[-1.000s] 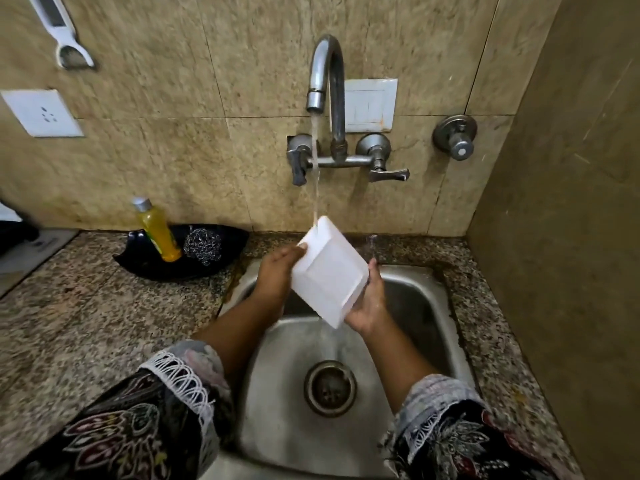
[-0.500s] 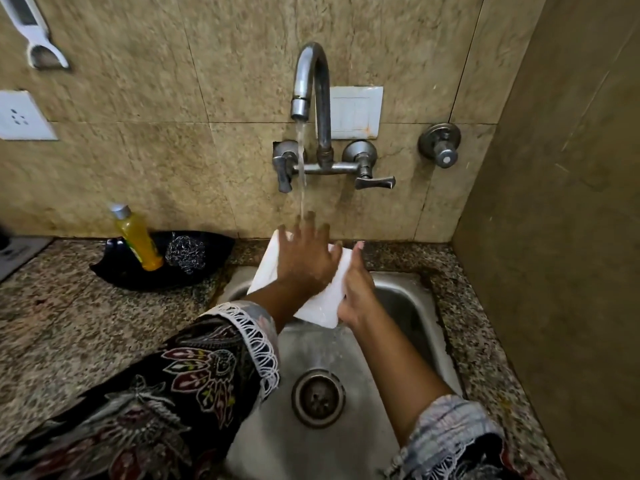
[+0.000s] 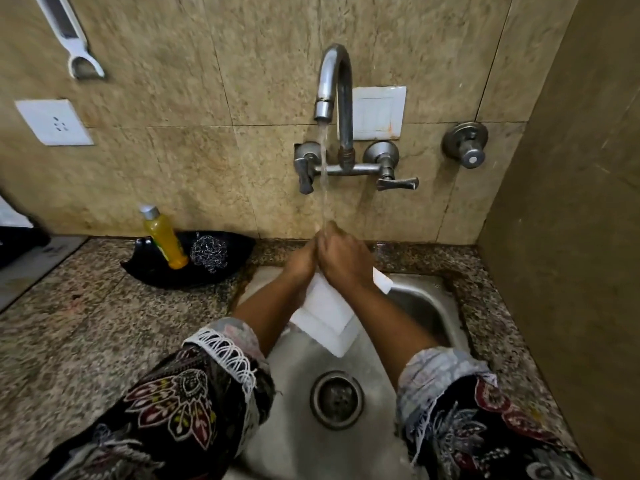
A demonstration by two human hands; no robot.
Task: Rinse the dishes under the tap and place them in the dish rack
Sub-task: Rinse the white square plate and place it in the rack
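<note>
Both hands, left hand (image 3: 302, 261) and right hand (image 3: 344, 259), clasp white square dish (image 3: 323, 311) under tap (image 3: 334, 98) stream, near sink (image 3: 429, 306) back edge. Wet grip: dish could slip, chip.

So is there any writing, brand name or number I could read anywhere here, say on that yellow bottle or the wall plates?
None can be read.
Yellow bottle: no label or print visible.
Wall socket: only pin holes, no text.
White switch plate: blank.
Grey mat at the left edge: faint dark marks, too blurred to read.
White dish held in both hands under the tap: plain, no markings.
</note>
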